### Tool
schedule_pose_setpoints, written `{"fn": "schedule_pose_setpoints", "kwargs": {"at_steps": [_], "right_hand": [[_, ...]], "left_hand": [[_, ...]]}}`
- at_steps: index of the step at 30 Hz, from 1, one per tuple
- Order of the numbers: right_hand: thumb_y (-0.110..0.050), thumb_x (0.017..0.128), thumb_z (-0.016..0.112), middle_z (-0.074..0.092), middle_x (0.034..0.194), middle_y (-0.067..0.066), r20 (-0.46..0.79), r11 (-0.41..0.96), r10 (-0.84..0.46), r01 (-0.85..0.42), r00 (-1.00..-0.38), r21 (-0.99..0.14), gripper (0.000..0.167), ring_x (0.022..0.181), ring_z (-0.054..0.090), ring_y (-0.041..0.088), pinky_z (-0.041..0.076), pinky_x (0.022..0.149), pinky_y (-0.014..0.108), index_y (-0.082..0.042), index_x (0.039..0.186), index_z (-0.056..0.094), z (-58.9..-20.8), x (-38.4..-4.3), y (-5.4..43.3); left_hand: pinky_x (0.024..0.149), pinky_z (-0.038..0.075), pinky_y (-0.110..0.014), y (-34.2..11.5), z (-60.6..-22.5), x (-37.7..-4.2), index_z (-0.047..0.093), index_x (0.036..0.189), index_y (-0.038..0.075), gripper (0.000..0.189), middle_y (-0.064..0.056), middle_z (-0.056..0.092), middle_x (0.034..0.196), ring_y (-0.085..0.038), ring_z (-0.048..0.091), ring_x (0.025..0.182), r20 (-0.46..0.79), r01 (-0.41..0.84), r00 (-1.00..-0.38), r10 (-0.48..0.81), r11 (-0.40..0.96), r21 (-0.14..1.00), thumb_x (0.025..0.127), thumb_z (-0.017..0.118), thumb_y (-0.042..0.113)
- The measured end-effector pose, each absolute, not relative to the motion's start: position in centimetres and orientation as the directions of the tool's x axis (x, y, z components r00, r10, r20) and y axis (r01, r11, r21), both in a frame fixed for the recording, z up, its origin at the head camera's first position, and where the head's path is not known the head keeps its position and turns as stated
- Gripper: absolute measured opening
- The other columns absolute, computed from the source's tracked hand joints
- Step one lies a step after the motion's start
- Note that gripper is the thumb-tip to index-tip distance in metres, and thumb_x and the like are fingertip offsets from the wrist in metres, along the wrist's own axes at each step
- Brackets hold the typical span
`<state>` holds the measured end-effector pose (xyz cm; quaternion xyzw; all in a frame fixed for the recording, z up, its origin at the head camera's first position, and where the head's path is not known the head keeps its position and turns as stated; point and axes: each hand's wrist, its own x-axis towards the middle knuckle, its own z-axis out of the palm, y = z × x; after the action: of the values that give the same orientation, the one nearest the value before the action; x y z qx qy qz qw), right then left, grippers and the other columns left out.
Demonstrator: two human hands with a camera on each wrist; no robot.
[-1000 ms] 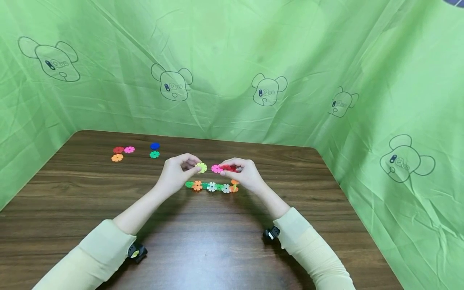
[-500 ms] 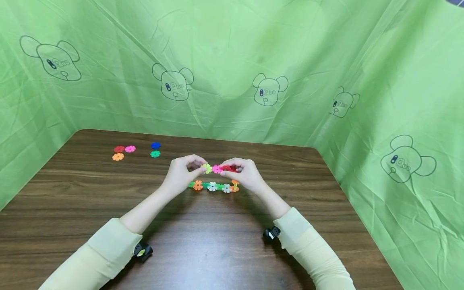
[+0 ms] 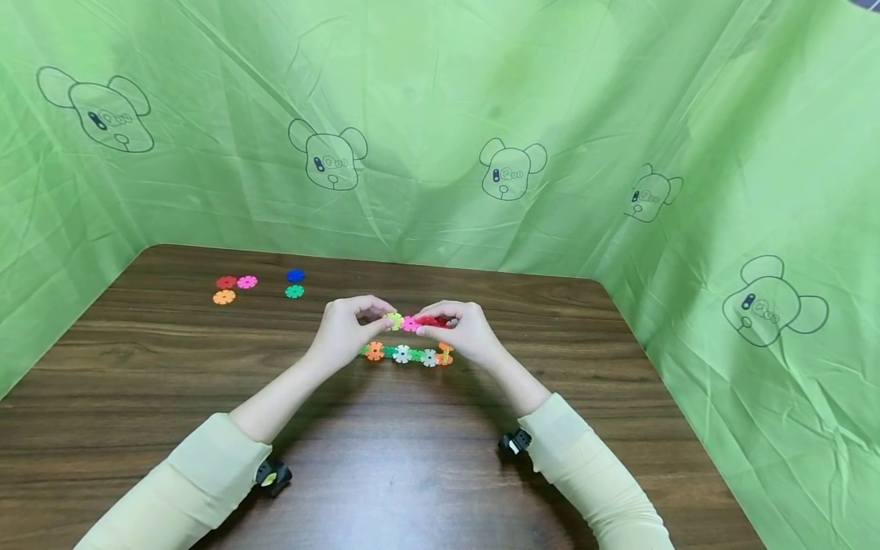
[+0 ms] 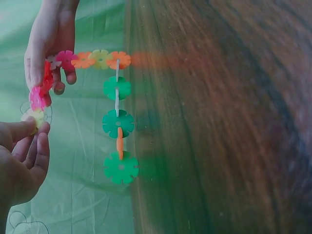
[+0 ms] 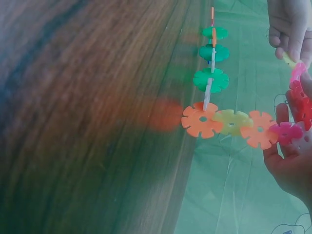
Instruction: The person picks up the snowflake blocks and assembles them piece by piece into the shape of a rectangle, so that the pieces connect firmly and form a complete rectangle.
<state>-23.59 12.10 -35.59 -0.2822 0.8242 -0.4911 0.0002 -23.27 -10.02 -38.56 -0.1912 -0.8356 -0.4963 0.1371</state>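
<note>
Between left thumb and fingers, my left hand [image 3: 347, 332] pinches a yellow snowflake disc [image 3: 394, 321], a flat notched building piece. Its edge meets the pink disc [image 3: 409, 324] at the end of a linked chain; how deep the notches sit is too small to tell. My right hand [image 3: 467, 330] grips that chain by the red discs [image 5: 303, 108]. From there the chain drops through pink, orange [image 5: 259, 129] and yellow pieces to an orange corner disc [image 4: 118, 60]. A lower row of green [image 4: 118, 123], white and orange discs runs leftward along the tabletop.
Loose red [image 3: 226, 283], pink [image 3: 247, 282] and orange [image 3: 224, 297] discs lie at the table's back left. Near them are a blue disc [image 3: 295, 275] and a green one [image 3: 294, 292]. Green curtains [image 3: 426, 92] surround the wooden table [image 3: 137, 359].
My left hand has moved right, bringing the yellow disc from apart to against the pink end disc. The right hand has stayed nearly still. The loose discs lie as before.
</note>
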Motion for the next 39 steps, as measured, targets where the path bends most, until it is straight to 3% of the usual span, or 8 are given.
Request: {"fn": "schedule_pose_setpoints", "kwargs": {"at_steps": [11, 16, 20, 33, 39], "right_hand": [[-0.008, 0.081, 0.075, 0.071, 0.1, 0.013, 0.297, 0.348, -0.455, -0.474, -0.84, -0.808, 0.019, 0.088, 0.065, 0.02, 0.053, 0.064, 0.024, -0.001, 0.097, 0.072, -35.8, -23.7, 12.1], [-0.017, 0.079, 0.077, 0.072, 0.099, 0.005, 0.28, 0.362, -0.42, -0.442, -0.863, -0.821, 0.018, 0.083, 0.064, 0.012, 0.052, 0.061, 0.024, -0.01, 0.096, 0.075, -37.6, -25.0, 12.5], [-0.026, 0.078, 0.078, 0.072, 0.098, -0.003, 0.277, 0.371, -0.405, -0.433, -0.872, -0.821, 0.018, 0.083, 0.063, 0.009, 0.053, 0.062, 0.026, -0.019, 0.094, 0.075, -38.5, -25.6, 12.7], [-0.027, 0.078, 0.078, 0.072, 0.097, -0.004, 0.299, 0.359, -0.421, -0.46, -0.856, -0.812, 0.017, 0.087, 0.066, 0.01, 0.054, 0.063, 0.027, -0.019, 0.093, 0.076, -38.4, -25.6, 12.6], [-0.027, 0.078, 0.078, 0.072, 0.097, -0.005, 0.296, 0.356, -0.42, -0.456, -0.858, -0.816, 0.017, 0.087, 0.065, 0.01, 0.053, 0.062, 0.025, -0.019, 0.093, 0.076, -38.6, -25.7, 12.5]], "left_hand": [[0.053, 0.052, -0.023, -9.8, -38.9, -23.2, 0.074, 0.088, 0.01, 0.007, -0.003, 0.073, 0.078, -0.024, 0.068, 0.066, 0.429, 0.455, -0.89, 0.153, 0.356, 0.816, 0.081, 0.075, 0.012], [0.053, 0.053, -0.024, -9.7, -39.1, -23.2, 0.074, 0.088, 0.01, 0.008, -0.003, 0.073, 0.078, -0.028, 0.068, 0.067, 0.425, 0.447, -0.894, 0.14, 0.318, 0.836, 0.08, 0.075, 0.012], [0.053, 0.054, -0.024, -9.7, -39.3, -23.2, 0.073, 0.088, 0.009, 0.009, -0.004, 0.073, 0.078, -0.029, 0.068, 0.067, 0.428, 0.447, -0.894, 0.129, 0.294, 0.845, 0.08, 0.076, 0.013], [0.052, 0.053, -0.024, -9.6, -39.4, -23.3, 0.074, 0.088, 0.009, 0.009, -0.004, 0.073, 0.077, -0.022, 0.068, 0.064, 0.443, 0.458, -0.888, 0.123, 0.31, 0.833, 0.079, 0.076, 0.012], [0.052, 0.053, -0.022, -9.7, -39.4, -23.3, 0.074, 0.089, 0.008, 0.01, -0.006, 0.073, 0.078, -0.029, 0.068, 0.066, 0.442, 0.461, -0.887, 0.132, 0.295, 0.837, 0.08, 0.075, 0.013]]}}
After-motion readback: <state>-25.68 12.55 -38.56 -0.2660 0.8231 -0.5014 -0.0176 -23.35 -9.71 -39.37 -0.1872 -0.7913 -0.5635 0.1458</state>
